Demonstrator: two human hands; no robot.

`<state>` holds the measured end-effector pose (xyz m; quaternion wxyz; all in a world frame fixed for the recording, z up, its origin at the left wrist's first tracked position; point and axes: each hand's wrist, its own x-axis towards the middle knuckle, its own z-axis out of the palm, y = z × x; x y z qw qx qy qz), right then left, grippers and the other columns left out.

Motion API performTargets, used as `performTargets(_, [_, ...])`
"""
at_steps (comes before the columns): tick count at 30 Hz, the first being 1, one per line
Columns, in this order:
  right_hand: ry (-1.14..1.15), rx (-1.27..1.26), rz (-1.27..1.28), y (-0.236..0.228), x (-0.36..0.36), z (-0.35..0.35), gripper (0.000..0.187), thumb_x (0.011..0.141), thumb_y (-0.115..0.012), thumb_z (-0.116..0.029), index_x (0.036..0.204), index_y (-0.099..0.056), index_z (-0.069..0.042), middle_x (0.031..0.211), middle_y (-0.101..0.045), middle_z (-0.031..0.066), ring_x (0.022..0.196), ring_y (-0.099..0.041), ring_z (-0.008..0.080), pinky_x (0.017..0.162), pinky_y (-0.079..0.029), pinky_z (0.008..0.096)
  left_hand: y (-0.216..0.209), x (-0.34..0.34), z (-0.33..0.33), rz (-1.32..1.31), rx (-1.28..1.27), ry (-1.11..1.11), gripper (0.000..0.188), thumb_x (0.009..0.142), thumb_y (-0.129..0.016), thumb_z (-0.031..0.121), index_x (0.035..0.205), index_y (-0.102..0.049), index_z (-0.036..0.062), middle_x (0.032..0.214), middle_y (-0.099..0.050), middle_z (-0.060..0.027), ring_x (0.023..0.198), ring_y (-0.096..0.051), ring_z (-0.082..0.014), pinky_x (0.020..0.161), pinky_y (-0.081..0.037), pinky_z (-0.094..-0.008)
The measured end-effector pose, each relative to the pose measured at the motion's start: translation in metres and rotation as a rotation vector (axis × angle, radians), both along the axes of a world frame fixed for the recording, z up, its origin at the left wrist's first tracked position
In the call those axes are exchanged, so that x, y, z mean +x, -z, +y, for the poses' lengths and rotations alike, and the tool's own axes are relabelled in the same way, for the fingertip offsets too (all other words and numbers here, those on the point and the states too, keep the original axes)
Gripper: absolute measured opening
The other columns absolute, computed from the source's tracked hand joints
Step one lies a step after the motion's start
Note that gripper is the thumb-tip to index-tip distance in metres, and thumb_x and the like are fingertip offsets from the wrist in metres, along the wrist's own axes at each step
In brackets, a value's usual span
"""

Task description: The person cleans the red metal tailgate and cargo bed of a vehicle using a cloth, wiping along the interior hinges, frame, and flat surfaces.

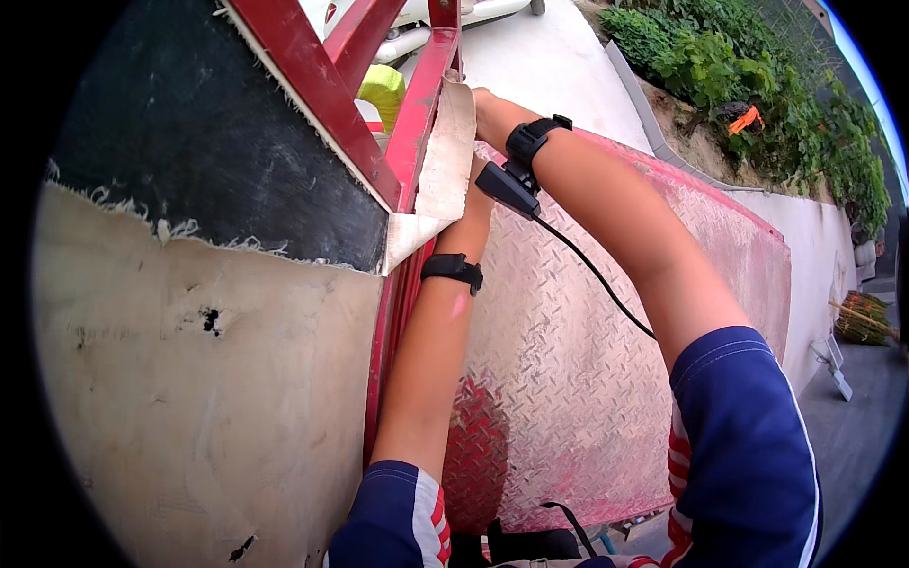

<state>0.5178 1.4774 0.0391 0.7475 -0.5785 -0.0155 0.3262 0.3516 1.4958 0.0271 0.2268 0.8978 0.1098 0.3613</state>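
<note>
Both my arms reach forward along a red metal frame [423, 123]. A stiff pale flap with frayed edges [447, 156] hangs folded over the frame. My right hand [486, 110] is at the flap's far right edge, its fingers hidden. Below it, my left hand [477, 178] goes in behind the flap, also with hidden fingers. What either hand holds, if anything, does not show. A black strap [453, 269] circles my left wrist. On my right wrist a black strap carries a small black device [508, 189] with a cable.
A large pale sheet with small holes [208, 398] and a dark panel [218, 142] fill the left side. Under my arms lies a worn red tread plate [568, 360]. Something yellow-green [383, 92] shows through the frame. Green plants [720, 57] and a broom [862, 317] are at right.
</note>
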Motion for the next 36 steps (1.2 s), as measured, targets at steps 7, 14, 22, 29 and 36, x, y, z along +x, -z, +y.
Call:
performTargets(7, [-0.429, -0.627, -1.36, -0.035, -0.004, 0.004, 0.038, 0.091, -0.067, -0.019, 0.109, -0.063, 0.013, 0.097, -0.069, 0.0186, 0.084, -0.069, 0.0246, 0.073, -0.055, 0.0376, -0.029, -0.015, 0.029, 0.185, 0.069, -0.103, 0.051, 0.091, -0.06, 0.026, 0.137, -0.05, 0.0056, 0.131, -0.055, -0.0154, 0.122, -0.051, -0.033, 0.102, -0.041, -0.0429])
performTargets(14, [0.365, -0.315, 0.12, -0.068, 0.018, 0.038, 0.014, 0.091, -0.058, -0.004, 0.1, -0.066, 0.004, 0.099, -0.067, 0.0214, 0.076, -0.07, 0.0302, 0.054, -0.06, 0.0481, -0.038, 0.011, 0.0, 0.185, 0.055, -0.075, 0.051, 0.091, -0.06, 0.025, 0.136, -0.049, 0.0046, 0.131, -0.055, -0.016, 0.121, -0.051, -0.0327, 0.101, -0.042, -0.0426])
performTargets(22, [0.257, -0.456, -0.255, -0.068, -0.025, 0.016, 0.04, 0.093, -0.057, -0.03, 0.103, -0.065, 0.008, 0.106, -0.068, 0.0159, 0.086, -0.067, 0.0216, 0.078, -0.053, 0.0368, -0.041, 0.028, 0.009, 0.197, 0.058, -0.09, 0.051, 0.091, -0.059, 0.025, 0.136, -0.049, 0.0033, 0.13, -0.054, -0.0166, 0.12, -0.052, -0.0325, 0.1, -0.043, -0.0422])
performTargets(29, [0.069, -0.039, -0.239, -0.066, -0.017, 0.008, 0.02, 0.098, -0.053, -0.013, 0.114, -0.052, -0.002, 0.098, -0.067, 0.0111, 0.087, -0.068, 0.0178, 0.076, -0.055, 0.0306, -0.052, 0.08, 0.025, 0.225, 0.04, -0.086, 0.051, 0.091, -0.059, 0.024, 0.135, -0.049, 0.0022, 0.129, -0.054, -0.0172, 0.119, -0.052, -0.0323, 0.099, -0.043, -0.0419])
performTargets(36, [0.18, -0.295, -0.498, -0.039, 0.013, -0.003, 0.028, 0.088, -0.065, -0.02, 0.111, -0.064, -0.003, 0.104, -0.071, 0.0157, 0.093, -0.069, 0.0281, 0.084, -0.053, 0.0387, -0.036, 0.102, 0.011, 0.268, 0.124, -0.083, 0.05, 0.091, -0.059, 0.024, 0.135, -0.049, 0.0012, 0.128, -0.054, -0.0177, 0.117, -0.053, -0.032, 0.097, -0.044, -0.0416])
